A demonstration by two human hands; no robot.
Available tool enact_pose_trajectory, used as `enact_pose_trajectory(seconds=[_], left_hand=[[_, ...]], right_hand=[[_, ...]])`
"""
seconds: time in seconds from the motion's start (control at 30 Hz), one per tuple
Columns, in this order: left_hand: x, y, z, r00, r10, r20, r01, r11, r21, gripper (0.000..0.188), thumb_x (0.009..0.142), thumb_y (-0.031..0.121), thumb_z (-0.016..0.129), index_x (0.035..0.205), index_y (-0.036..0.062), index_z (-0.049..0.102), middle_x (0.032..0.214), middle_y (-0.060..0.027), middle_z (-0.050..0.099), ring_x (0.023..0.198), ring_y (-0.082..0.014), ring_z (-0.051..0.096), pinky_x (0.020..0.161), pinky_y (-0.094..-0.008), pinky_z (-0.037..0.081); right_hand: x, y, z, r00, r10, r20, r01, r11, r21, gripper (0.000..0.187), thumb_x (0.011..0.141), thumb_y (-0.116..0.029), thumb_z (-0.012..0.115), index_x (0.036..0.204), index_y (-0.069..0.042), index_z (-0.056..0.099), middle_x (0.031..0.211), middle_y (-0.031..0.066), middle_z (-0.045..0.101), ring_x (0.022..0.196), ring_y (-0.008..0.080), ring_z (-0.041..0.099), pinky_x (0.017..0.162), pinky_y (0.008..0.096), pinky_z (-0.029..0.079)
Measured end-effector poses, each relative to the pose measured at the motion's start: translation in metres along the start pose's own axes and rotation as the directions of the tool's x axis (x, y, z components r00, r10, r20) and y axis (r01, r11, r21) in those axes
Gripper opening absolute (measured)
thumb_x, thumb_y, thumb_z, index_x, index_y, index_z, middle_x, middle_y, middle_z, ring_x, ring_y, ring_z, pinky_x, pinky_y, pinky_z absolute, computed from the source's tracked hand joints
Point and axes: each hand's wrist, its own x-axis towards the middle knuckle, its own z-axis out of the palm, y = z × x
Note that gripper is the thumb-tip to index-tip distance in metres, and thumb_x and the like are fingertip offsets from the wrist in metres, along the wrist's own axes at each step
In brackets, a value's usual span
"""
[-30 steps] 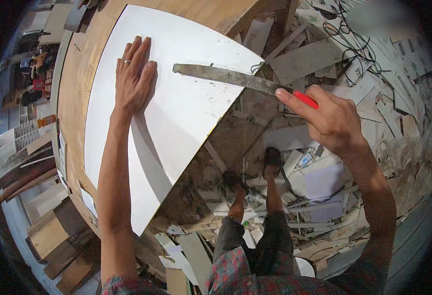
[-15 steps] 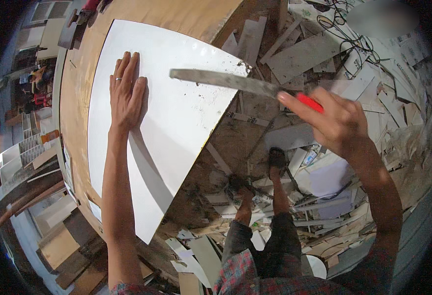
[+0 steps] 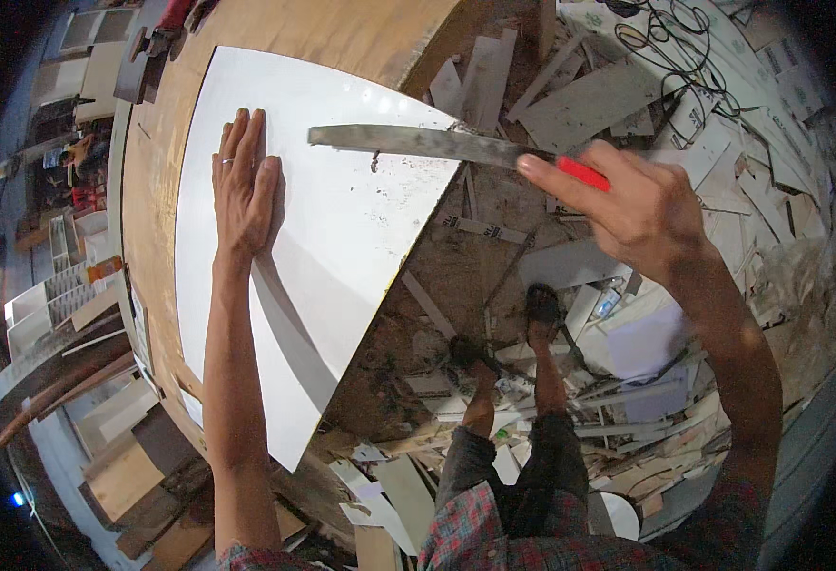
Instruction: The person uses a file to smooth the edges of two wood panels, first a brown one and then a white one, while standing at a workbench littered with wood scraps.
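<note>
Palm down, my left hand (image 3: pixel 242 195) lies on a white panel (image 3: pixel 351 252), fingers stretched out and a ring on one of them. My right hand (image 3: pixel 641 209) is wrapped round the red handle of a long flat metal file (image 3: pixel 408 141). Its index finger points along the tool toward the blade. The grey blade reaches left across the panel's right edge, near the far right corner. Whether the blade touches that edge I cannot tell. Dark crumbs and specks are scattered on the panel beneath and beside it.
The panel rests on a wooden workbench (image 3: pixel 151 171). Board offcuts (image 3: pixel 589 109) litter the floor at right, with a tangled black cable (image 3: pixel 670 43) at the far right. My feet (image 3: pixel 541 309) stand among scraps. Stacked boards (image 3: pixel 127 476) lie at the lower left.
My right hand and the file have shifted slightly left and away from me, and the blade lies more level. My left hand stays on the panel.
</note>
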Motion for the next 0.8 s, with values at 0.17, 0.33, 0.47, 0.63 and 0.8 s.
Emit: enact_pose_trajectory(seconds=[0.17, 0.33, 0.47, 0.63, 0.8], left_hand=[[-0.002, -0.001, -0.001, 1.0, 0.008, 0.005, -0.008, 1.0, -0.004, 0.059, 0.101, 0.049, 0.045, 0.156, 0.0252, 0.042, 0.164, -0.0054, 0.033, 0.155, -0.0293, 0.021, 0.126, -0.0533, 0.009], [-0.001, -0.002, 0.001, 1.0, 0.023, -0.006, -0.023, 1.0, 0.003, 0.059, 0.101, 0.049, 0.044, 0.156, 0.0257, 0.042, 0.164, -0.0056, 0.033, 0.155, -0.0292, 0.02, 0.126, -0.0538, 0.009], [-0.002, 0.0, -0.001, 1.0, 0.003, 0.009, -0.003, 1.0, 0.018, 0.061, 0.101, 0.051, 0.044, 0.156, 0.0257, 0.042, 0.165, -0.0056, 0.033, 0.155, -0.0296, 0.021, 0.126, -0.0544, 0.01], [-0.002, -0.001, 0.001, 1.0, 0.015, -0.002, -0.015, 1.0, 0.005, 0.062, 0.1, 0.052, 0.043, 0.156, 0.0249, 0.041, 0.164, -0.0066, 0.033, 0.155, -0.0292, 0.02, 0.126, -0.0536, 0.009], [-0.002, 0.0, -0.001, 1.0, 0.005, 0.002, -0.005, 1.0, 0.003, 0.062, 0.1, 0.05, 0.044, 0.156, 0.0234, 0.042, 0.164, -0.0068, 0.033, 0.155, -0.0298, 0.021, 0.126, -0.0531, 0.011]], right_hand=[[-0.01, -0.005, 0.007, 0.998, 0.064, -0.016, -0.063, 0.997, 0.049, 0.061, 0.083, -0.009, 0.064, 0.14, -0.031, 0.062, 0.078, 0.0036, 0.047, 0.063, 0.0189, 0.061, 0.052, 0.0338, 0.055], [0.008, 0.002, 0.009, 0.997, -0.031, -0.069, 0.031, 1.0, -0.002, 0.062, 0.079, -0.003, 0.068, 0.137, -0.027, 0.065, 0.083, 0.0042, 0.054, 0.063, 0.0183, 0.061, 0.051, 0.0326, 0.054], [-0.003, -0.001, 0.009, 0.997, 0.031, -0.07, -0.025, 0.996, 0.083, 0.063, 0.079, 0.0, 0.068, 0.136, -0.026, 0.066, 0.085, 0.0044, 0.056, 0.063, 0.0184, 0.06, 0.05, 0.033, 0.052], [0.016, -0.005, 0.009, 0.996, -0.039, -0.079, 0.037, 0.999, -0.021, 0.062, 0.08, 0.001, 0.067, 0.136, -0.025, 0.066, 0.084, 0.004, 0.054, 0.061, 0.0171, 0.059, 0.049, 0.033, 0.051], [-0.001, -0.008, 0.0, 0.999, -0.018, -0.028, 0.019, 0.999, 0.045, 0.062, 0.082, -0.001, 0.067, 0.139, -0.027, 0.064, 0.082, 0.0037, 0.053, 0.062, 0.0163, 0.059, 0.048, 0.0306, 0.052]])
